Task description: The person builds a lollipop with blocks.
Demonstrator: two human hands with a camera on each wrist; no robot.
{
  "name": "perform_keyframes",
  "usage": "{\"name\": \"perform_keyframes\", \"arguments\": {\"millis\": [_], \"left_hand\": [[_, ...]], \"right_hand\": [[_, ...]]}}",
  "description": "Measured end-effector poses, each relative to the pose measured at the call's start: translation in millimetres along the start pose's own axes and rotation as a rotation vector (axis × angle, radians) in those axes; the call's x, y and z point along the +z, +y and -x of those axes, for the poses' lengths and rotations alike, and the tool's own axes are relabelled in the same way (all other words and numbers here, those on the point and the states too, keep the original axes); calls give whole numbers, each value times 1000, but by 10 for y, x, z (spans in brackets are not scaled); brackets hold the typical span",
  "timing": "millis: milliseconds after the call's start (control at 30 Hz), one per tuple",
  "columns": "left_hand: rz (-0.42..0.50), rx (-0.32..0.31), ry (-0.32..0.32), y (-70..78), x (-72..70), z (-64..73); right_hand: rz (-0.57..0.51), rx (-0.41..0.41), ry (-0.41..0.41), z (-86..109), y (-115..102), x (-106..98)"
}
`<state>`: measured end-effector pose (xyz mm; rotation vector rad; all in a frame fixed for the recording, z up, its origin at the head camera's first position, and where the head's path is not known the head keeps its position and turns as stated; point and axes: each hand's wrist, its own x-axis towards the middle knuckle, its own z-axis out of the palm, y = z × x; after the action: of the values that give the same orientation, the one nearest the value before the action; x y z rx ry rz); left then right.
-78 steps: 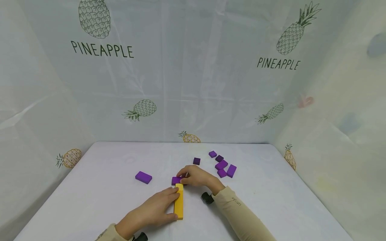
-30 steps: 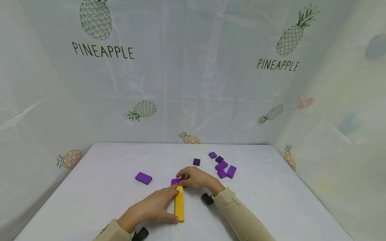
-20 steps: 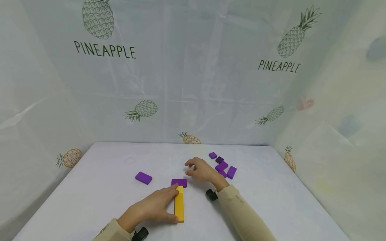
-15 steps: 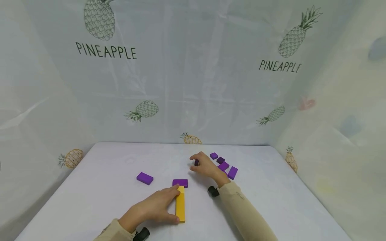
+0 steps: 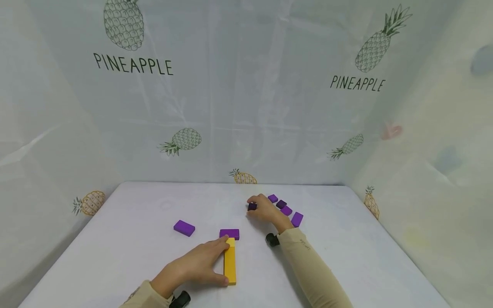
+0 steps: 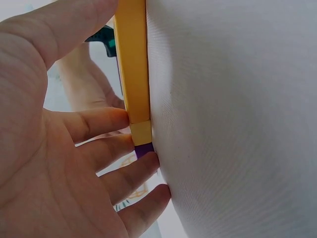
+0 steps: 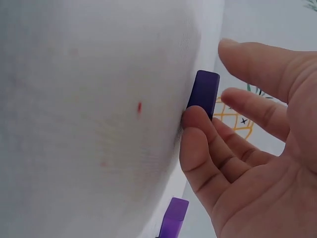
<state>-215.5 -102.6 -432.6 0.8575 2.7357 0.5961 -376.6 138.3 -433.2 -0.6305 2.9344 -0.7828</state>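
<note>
My left hand (image 5: 202, 263) lies along a yellow bar made of a long block (image 5: 229, 265) and a smaller yellow block (image 5: 230, 242) at its far end. In the left wrist view, its fairly straight fingertips touch the bar's side, with the thumb towards the other end. A purple block (image 5: 230, 233) lies crosswise against the far end. Farther back, my right hand (image 5: 267, 210) has its fingers around a small dark purple block (image 7: 204, 94). In the right wrist view, fingertips overlap that block's lower part, while the thumb stands apart from it.
One purple block (image 5: 184, 228) lies alone on the left of the white table (image 5: 115, 256). Several purple blocks are grouped right of my right hand, including one (image 5: 297, 219) at the near side. A pineapple-print curtain (image 5: 246, 107) rises behind the table.
My right hand has left the crosswise purple block, moving back and right to the dark purple block. My left hand has stayed on the yellow bar.
</note>
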Motion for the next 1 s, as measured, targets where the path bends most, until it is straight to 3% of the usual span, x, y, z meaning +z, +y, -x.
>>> {"name": "perform_keyframes", "arguments": {"millis": [233, 600, 1000], "left_hand": [[-4, 0, -2, -6, 15, -16], [-17, 6, 5, -8, -6, 3], [-19, 27, 16, -15, 9, 18]], "right_hand": [[16, 15, 31, -20, 20, -26], [-16, 60, 3, -55, -29, -8], [-21, -52, -68, -82, -195, 74]]}}
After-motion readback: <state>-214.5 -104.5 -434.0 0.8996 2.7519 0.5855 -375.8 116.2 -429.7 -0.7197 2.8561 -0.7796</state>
